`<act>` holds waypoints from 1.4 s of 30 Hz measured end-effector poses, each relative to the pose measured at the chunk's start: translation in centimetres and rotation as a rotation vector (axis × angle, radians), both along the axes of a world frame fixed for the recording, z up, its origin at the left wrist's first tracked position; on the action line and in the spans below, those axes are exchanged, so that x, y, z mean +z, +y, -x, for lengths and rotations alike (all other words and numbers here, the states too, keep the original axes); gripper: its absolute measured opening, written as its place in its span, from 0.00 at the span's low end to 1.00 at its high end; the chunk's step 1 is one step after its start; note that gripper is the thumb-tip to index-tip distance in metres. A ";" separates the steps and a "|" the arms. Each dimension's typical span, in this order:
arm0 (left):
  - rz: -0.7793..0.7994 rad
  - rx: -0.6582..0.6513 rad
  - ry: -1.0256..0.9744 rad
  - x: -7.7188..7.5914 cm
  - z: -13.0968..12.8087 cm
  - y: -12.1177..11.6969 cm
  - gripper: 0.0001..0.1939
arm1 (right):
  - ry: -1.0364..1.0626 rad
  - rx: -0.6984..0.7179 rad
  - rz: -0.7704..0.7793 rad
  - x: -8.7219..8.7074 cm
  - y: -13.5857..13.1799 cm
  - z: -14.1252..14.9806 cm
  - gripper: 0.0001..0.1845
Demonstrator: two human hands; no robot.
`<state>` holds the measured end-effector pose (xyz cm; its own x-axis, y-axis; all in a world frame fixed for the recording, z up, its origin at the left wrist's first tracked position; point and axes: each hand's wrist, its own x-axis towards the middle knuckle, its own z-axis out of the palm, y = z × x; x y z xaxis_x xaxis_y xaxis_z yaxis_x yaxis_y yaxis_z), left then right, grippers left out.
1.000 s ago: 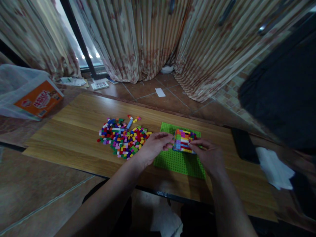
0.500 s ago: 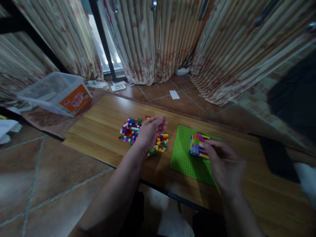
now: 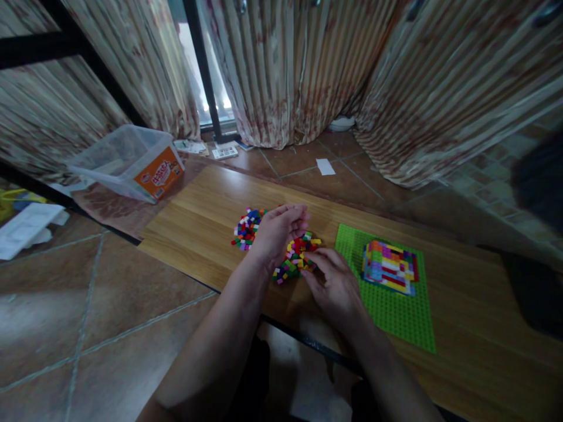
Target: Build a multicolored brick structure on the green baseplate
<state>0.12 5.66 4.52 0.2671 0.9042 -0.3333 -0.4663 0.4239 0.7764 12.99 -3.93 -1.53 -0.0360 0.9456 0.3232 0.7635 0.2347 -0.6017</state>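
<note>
Loose, brightly coloured toy building bricks [image 3: 248, 227] lie heaped on the wooden table. My left hand [image 3: 279, 233] hovers over the heap with its fingers curled together; whatever lies inside them, if anything, is hidden. My right hand [image 3: 336, 287] reaches into the near right side of the heap, thumb and index finger apart around some yellow and red bricks. To its right, a multicoloured block built of bricks [image 3: 389, 266] sits on a green studded baseplate [image 3: 396, 319], with no hand touching it.
A clear plastic tub [image 3: 127, 161] with an orange label stands beyond the table's left end. The wooden table [image 3: 193, 225] has a dark flat object [image 3: 523, 293] at its right. A white paper [image 3: 325, 167] lies on the floor behind, before striped curtains [image 3: 272, 76].
My right hand has left the brick-built block and moved left to the heap. My left hand stays over the heap. The view has turned slightly left.
</note>
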 end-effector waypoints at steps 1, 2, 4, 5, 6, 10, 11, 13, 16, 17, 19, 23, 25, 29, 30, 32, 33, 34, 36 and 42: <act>0.007 -0.004 -0.002 0.1 0.1 -0.1 0.03 | -0.019 0.005 0.001 -0.2 0.2 0.3 0.16; 0.013 -0.006 -0.002 0.2 0.1 -0.1 0.03 | -0.035 0.008 0.001 -0.4 0.4 0.5 0.16; 0.022 -0.013 -0.005 0.3 0.2 -0.2 0.04 | -0.064 0.008 -0.004 -0.9 0.8 0.8 0.15; 0.024 -0.017 -0.005 0.4 0.3 -0.3 0.04 | -0.073 0.006 -0.009 -1.1 0.9 0.9 0.14; 0.025 -0.020 -0.005 0.4 0.3 -0.3 0.04 | -0.075 0.006 -0.013 -1.2 1.0 1.0 0.13; -0.022 -0.043 0.078 0.1 0.4 -0.2 0.05 | 0.008 -0.028 -0.052 -0.6 1.1 0.8 0.10; -0.066 -0.055 0.136 0.0 0.4 -0.2 0.06 | 0.048 -0.047 -0.064 -0.1 1.0 0.6 0.10; -0.207 -0.123 0.279 -0.4 0.2 -0.3 0.09 | 0.129 -0.083 -0.080 0.9 0.8 0.2 0.10; -0.397 -0.342 0.419 -0.7 -0.1 -0.8 0.11 | 0.211 -0.133 -0.077 2.0 0.4 -0.5 0.09; -0.426 -0.418 0.431 -0.8 -0.3 -1.0 0.11 | 0.229 -0.150 -0.070 2.2 0.3 -0.8 0.08; -0.452 -0.510 0.436 -0.9 -0.6 -1.3 0.12 | 0.273 -0.178 -0.056 2.3 0.0 -1.1 0.07; -0.446 -0.540 0.442 -1.0 -1.3 -1.7 0.13 | 0.369 -0.196 -0.032 2.3 -0.4 -1.5 0.08; -0.397 -0.522 0.413 -1.1 -1.7 -1.8 0.11 | 0.401 -0.197 -0.036 2.4 -0.6 -1.7 0.09; -0.311 -0.496 0.308 -1.2 -2.5 -2.2 0.09 | 0.453 -0.194 -0.045 2.9 -1.0 -2.4 0.11; -0.295 -0.495 0.284 -1.2 -2.7 -2.3 0.09 | 0.452 -0.195 -0.049 3.0 -1.1 -2.6 0.11; -0.266 -0.492 0.244 -1.1 -3.1 -2.5 0.09 | 0.448 -0.203 -0.066 3.1 -1.4 -3.1 0.11; -0.256 -0.495 0.229 -1.0 -3.4 -2.6 0.10 | 0.455 -0.209 -0.076 3.0 -1.6 -3.3 0.12; -0.252 -0.502 0.216 -1.0 -3.6 -2.6 0.10 | 0.466 -0.213 -0.082 3.0 -1.7 -3.6 0.12; -0.256 -0.511 0.189 -1.0 -4.0 -2.7 0.12 | 0.499 -0.230 -0.072 3.0 -2.0 -4.2 0.12; -0.266 -0.417 0.225 -1.4 -5.2 -2.8 0.10 | 0.668 -0.410 -0.090 4.2 -3.0 -8.1 0.16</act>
<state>5.35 2.90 3.15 0.5695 0.7979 -0.1976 -0.1110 0.3128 0.9433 21.09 -6.90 2.66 0.5387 0.8106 0.2298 0.2833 0.0827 -0.9555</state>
